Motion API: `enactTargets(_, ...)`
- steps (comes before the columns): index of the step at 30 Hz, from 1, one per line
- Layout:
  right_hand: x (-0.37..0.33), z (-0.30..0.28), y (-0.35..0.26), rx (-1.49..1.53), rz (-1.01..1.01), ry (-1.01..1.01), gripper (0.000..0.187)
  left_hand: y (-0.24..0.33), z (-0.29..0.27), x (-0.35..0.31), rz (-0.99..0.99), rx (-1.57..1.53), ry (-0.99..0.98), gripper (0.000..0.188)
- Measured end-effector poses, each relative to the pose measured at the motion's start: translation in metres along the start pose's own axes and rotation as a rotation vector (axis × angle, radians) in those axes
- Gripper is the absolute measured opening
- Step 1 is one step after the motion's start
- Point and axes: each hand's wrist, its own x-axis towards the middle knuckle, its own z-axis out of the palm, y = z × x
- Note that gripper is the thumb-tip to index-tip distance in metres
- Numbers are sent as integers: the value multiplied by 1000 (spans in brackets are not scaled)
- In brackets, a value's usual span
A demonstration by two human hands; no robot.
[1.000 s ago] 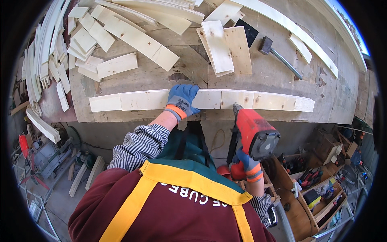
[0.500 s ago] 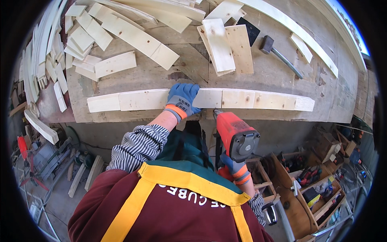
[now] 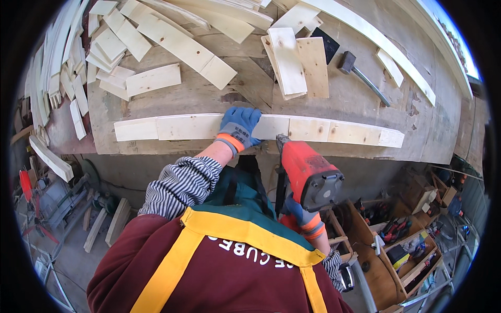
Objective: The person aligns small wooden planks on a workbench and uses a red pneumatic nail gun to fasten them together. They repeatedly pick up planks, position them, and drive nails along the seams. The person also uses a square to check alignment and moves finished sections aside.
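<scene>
Two hands busy: my left hand (image 3: 240, 127) clasps the segmented wooden strip (image 3: 336, 131) along the workbench's (image 3: 209, 98) near side; my right hand (image 3: 301, 209) wraps the red nail gun (image 3: 311, 169). Its nose has shifted left this past second, bringing the work closer to my left hand, though whether it touches wood I can't quite tell.

The left forearm (image 3: 180, 182) slants forward and inward, and the gloved left hand (image 3: 240, 127) lies palm down, its fingers (image 3: 243, 113) bent and close together. The right forearm (image 3: 320, 243) is held lower, nearer the body (image 3: 219, 279); the gloved right hand (image 3: 303, 212) curls closed, partly hidden.
</scene>
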Motion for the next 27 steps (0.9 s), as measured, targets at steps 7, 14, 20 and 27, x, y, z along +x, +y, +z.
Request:
enactTargets(7,19,0,-9,-54,7,-63,8,-4,7,-4,47,8,48,57)
enactTargets(14,23,10,-49,225,91,-58,14,-3,-4,-3,45,60,-142,68)
enactTargets(20,54,26,-56,78,103,-71,6,-4,-6,-4,66,-32,-121,76)
enactTargets(27,23,28,-52,49,61,-20,6,-4,-5,-6,46,-32,-186,78)
